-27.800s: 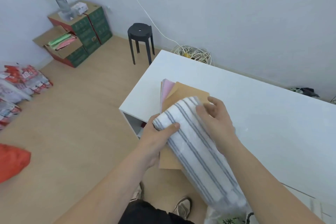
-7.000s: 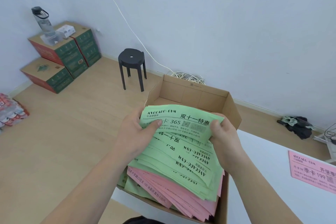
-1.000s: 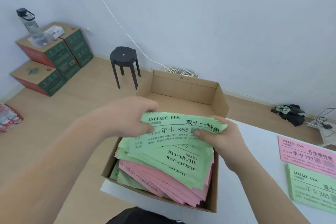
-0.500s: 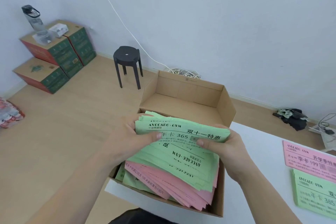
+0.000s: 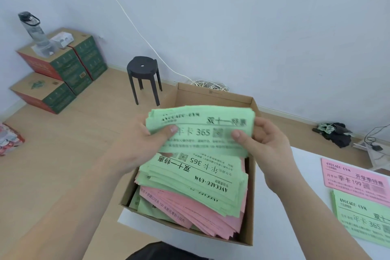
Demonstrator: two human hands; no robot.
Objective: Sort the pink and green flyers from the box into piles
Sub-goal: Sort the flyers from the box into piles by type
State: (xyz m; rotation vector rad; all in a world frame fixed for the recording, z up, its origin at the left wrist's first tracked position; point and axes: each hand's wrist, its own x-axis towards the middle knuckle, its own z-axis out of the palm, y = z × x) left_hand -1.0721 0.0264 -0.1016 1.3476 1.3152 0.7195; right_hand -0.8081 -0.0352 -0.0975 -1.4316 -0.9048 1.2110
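**Green bundle held over the box**

Mid-frame: both grips hold a bundle of green flyers (image 5: 202,131) above the open cardboard box (image 5: 211,95). Left grip (image 5: 137,145) pinches the bundle's left edge, thumb on top, fingers underneath. Right grip (image 5: 266,145) pinches the right edge the same way, fingers curled behind the paper. The top sheet is blurred but reads "AVOCADO·GYM" and "年卡 365".

Below the bundle, in the box: a loose green stack (image 5: 194,177), print turned upside down to the camera, reading "AVOCADO·GYM", "年卡 365", "双十一特惠", with a QR code. Under it, pink flyers (image 5: 206,215) fan out toward the near wall; more green shows beneath at the lower left corner. The far half of the box floor is hidden behind the bundle.

The box sits on the near left corner of the white counter (image 5: 312,171).

Right edge of the frame, on the counter: a pink pile (image 5: 354,177) headed "AVOCADO·GYM", "季卡 199", "开学季特惠". Just below it and overlapping its lower edge, a green pile (image 5: 363,215), "年卡 365".

Floor, upper half: a black stool (image 5: 143,67), stacked red-and-green cartons (image 5: 63,65) with a bottle (image 5: 35,31) on top, and a coiled white cable (image 5: 209,85) by the wall.
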